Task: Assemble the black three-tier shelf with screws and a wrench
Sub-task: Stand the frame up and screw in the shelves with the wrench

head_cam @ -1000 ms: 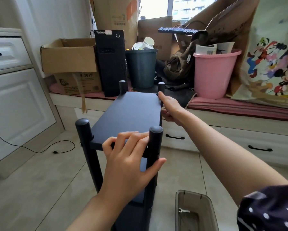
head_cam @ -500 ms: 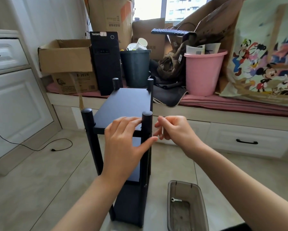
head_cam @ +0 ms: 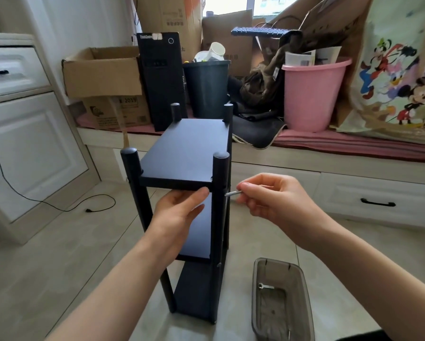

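Observation:
The black three-tier shelf [head_cam: 186, 148] stands upright on the tiled floor in front of me, with four round posts. My left hand [head_cam: 179, 210] reaches under the front edge of the top board, thumb against that edge near the front right post [head_cam: 220, 183]. My right hand [head_cam: 270, 200] pinches a silver screw [head_cam: 232, 193] whose tip meets the right side of that post, just below the top board. A small silver wrench [head_cam: 265, 286] lies in a clear grey plastic tray [head_cam: 302, 291] on the floor at the lower right.
Behind the shelf runs a low window bench with drawers [head_cam: 376, 195], loaded with cardboard boxes [head_cam: 103, 70], a black computer tower [head_cam: 161, 80], a dark bin [head_cam: 206, 87] and a pink bucket [head_cam: 312, 92]. White cabinets [head_cam: 21, 143] stand at the left; a black cable [head_cam: 58, 205] lies on the floor.
My left hand dropped from the top of the front right post to under the top board's front edge. My right hand came back from the far post and brought the screw against the near post.

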`<control>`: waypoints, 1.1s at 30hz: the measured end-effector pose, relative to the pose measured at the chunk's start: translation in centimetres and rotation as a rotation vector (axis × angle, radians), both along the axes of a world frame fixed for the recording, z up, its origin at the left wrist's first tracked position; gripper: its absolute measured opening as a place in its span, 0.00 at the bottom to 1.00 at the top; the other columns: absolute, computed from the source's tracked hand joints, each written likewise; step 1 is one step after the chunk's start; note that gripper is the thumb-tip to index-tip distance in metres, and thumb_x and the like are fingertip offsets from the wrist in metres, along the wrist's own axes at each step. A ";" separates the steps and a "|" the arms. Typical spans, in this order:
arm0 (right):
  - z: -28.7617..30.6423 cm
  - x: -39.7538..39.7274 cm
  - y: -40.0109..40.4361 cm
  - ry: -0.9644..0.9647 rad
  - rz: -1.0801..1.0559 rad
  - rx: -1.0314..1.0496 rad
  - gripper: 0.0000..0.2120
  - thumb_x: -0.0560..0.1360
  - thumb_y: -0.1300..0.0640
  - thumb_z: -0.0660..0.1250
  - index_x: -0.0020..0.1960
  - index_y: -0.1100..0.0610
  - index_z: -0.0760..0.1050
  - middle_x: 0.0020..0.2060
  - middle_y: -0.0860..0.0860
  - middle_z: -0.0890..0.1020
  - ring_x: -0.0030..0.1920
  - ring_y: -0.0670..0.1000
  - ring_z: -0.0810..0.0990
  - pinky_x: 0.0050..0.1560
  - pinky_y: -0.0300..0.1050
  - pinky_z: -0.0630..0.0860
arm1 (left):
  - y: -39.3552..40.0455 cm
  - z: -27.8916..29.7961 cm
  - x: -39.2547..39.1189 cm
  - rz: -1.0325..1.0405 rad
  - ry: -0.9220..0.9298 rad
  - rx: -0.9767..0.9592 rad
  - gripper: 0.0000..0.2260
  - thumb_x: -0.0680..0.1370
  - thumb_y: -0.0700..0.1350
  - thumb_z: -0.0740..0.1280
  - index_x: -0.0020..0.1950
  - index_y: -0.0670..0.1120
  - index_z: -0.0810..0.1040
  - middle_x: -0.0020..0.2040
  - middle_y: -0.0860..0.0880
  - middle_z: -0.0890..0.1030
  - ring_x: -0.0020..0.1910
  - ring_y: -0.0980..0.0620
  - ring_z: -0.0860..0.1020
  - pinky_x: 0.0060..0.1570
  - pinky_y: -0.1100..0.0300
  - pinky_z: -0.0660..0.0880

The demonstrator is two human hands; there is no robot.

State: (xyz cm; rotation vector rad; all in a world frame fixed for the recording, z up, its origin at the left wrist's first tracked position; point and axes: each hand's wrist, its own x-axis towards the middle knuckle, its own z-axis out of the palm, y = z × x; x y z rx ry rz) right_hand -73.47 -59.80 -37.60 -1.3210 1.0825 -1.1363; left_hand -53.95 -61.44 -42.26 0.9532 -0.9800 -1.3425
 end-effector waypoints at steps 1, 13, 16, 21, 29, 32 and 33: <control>0.1 -0.1 0.1 -0.026 0.008 -0.007 0.05 0.77 0.60 0.69 0.47 0.62 0.82 0.38 0.56 0.85 0.36 0.48 0.77 0.39 0.39 0.77 | -0.1 0.1 0.0 -0.036 0.028 -0.008 0.20 0.66 0.49 0.75 0.56 0.43 0.83 0.57 0.44 0.85 0.60 0.48 0.82 0.65 0.51 0.73; -0.7 0.0 1.7 0.171 -0.047 -0.354 0.05 0.71 0.67 0.74 0.46 0.63 0.80 0.38 0.52 0.87 0.38 0.50 0.86 0.43 0.39 0.81 | -0.3 0.4 -0.8 -0.104 0.108 -0.073 0.14 0.73 0.45 0.70 0.55 0.39 0.83 0.54 0.40 0.85 0.57 0.44 0.83 0.56 0.57 0.80; -1.1 0.1 1.8 0.233 -0.061 -0.419 0.06 0.70 0.64 0.75 0.46 0.60 0.80 0.39 0.50 0.87 0.39 0.48 0.87 0.46 0.41 0.82 | -0.3 0.4 -0.8 -0.107 0.107 -0.073 0.13 0.73 0.45 0.71 0.55 0.40 0.83 0.54 0.41 0.85 0.56 0.44 0.84 0.54 0.58 0.81; -1.4 0.5 1.4 0.265 -0.076 -0.485 0.05 0.71 0.60 0.74 0.46 0.56 0.81 0.39 0.47 0.87 0.39 0.46 0.86 0.45 0.41 0.83 | -0.2 0.4 -0.8 -0.119 0.093 -0.086 0.13 0.74 0.45 0.70 0.55 0.39 0.83 0.55 0.39 0.85 0.58 0.43 0.83 0.56 0.57 0.80; -1.7 1.0 0.9 0.287 -0.090 -0.521 0.05 0.73 0.61 0.74 0.45 0.52 0.80 0.39 0.44 0.87 0.39 0.46 0.86 0.46 0.42 0.83 | 0.0 0.6 -0.8 -0.132 0.094 -0.084 0.15 0.75 0.45 0.68 0.58 0.37 0.81 0.57 0.38 0.84 0.59 0.43 0.82 0.59 0.56 0.80; -1.6 1.1 0.9 0.280 -0.101 -0.522 0.06 0.73 0.62 0.74 0.45 0.52 0.80 0.38 0.44 0.86 0.39 0.46 0.86 0.46 0.42 0.83 | 0.0 0.7 -0.8 -0.136 0.098 -0.090 0.13 0.74 0.45 0.69 0.55 0.40 0.82 0.56 0.39 0.85 0.59 0.43 0.83 0.57 0.57 0.80; -1.6 1.1 0.9 0.289 -0.105 -0.527 0.06 0.73 0.62 0.74 0.45 0.53 0.80 0.38 0.44 0.86 0.39 0.45 0.86 0.46 0.42 0.82 | 0.0 0.7 -0.8 -0.139 0.096 -0.094 0.13 0.74 0.45 0.69 0.55 0.40 0.83 0.55 0.39 0.85 0.58 0.44 0.83 0.56 0.57 0.80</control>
